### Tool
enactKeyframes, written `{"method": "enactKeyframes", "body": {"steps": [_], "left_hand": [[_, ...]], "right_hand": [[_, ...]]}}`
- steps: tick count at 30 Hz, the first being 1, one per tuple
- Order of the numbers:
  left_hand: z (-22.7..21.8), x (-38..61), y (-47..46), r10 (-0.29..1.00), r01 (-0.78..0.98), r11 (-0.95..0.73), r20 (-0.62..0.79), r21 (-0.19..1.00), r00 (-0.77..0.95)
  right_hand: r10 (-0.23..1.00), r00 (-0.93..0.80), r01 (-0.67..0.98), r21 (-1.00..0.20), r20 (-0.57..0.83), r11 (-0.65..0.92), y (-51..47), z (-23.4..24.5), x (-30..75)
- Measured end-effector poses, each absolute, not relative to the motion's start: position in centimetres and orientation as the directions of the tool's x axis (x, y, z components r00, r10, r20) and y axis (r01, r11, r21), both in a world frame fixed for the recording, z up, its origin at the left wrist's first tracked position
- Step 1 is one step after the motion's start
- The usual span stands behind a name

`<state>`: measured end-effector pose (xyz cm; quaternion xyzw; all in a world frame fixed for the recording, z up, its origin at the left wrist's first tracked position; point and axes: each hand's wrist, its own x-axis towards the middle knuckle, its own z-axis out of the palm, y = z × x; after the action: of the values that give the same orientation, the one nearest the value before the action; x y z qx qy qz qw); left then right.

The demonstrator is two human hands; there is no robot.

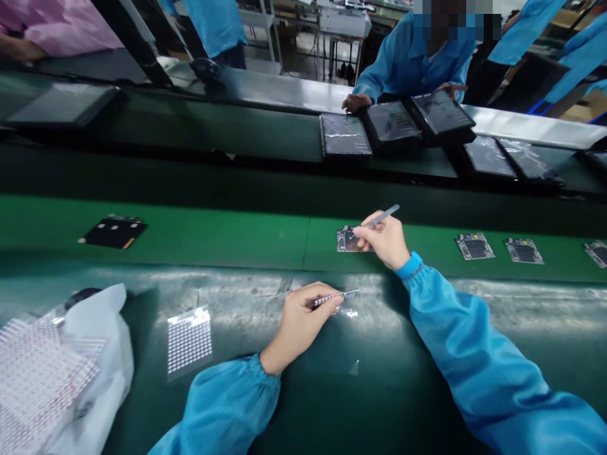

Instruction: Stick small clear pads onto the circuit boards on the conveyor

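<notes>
My right hand is closed around grey tweezers, with their tip down on a small circuit board lying on the green conveyor belt. My left hand pinches a thin strip of small stickers just above the dark green bench edge. Both arms wear blue sleeves.
More circuit boards lie to the right on the belt, and a black part to the left. A sticker sheet and a white bag with sheets sit at my left. Tablets line the far belt, where people in blue work.
</notes>
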<state>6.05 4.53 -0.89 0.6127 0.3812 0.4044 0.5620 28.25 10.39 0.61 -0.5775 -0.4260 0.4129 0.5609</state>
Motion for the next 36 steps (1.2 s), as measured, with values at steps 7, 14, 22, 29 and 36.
{"method": "enactKeyframes", "body": {"steps": [7,14,22,29,36], "left_hand": [[-0.8,6.1,4.6,0.918,-0.012,-0.065,0.064,0.998,0.392],[-0.4,6.0,4.8,0.918,-0.005,-0.094,0.089,0.996,0.386],[-0.6,6.0,4.6,0.92,-0.001,-0.094,0.087,0.996,0.382],[-0.7,6.1,4.8,0.92,-0.016,-0.084,0.084,0.996,0.382],[-0.9,5.9,4.8,0.917,0.008,-0.099,0.088,0.995,0.388]], "right_hand": [[0.935,0.352,0.182,-0.977,-0.037,-0.107,14.2,-1.2,29.1],[0.937,0.345,0.243,-0.96,-0.052,-0.143,13.8,-1.2,29.6],[0.933,0.357,0.27,-0.95,-0.051,-0.155,13.5,-1.3,30.2],[0.933,0.352,0.263,-0.95,-0.068,-0.169,12.4,-1.5,30.9],[0.925,0.374,0.22,-0.963,-0.066,-0.158,11.9,-1.3,31.6]]}}
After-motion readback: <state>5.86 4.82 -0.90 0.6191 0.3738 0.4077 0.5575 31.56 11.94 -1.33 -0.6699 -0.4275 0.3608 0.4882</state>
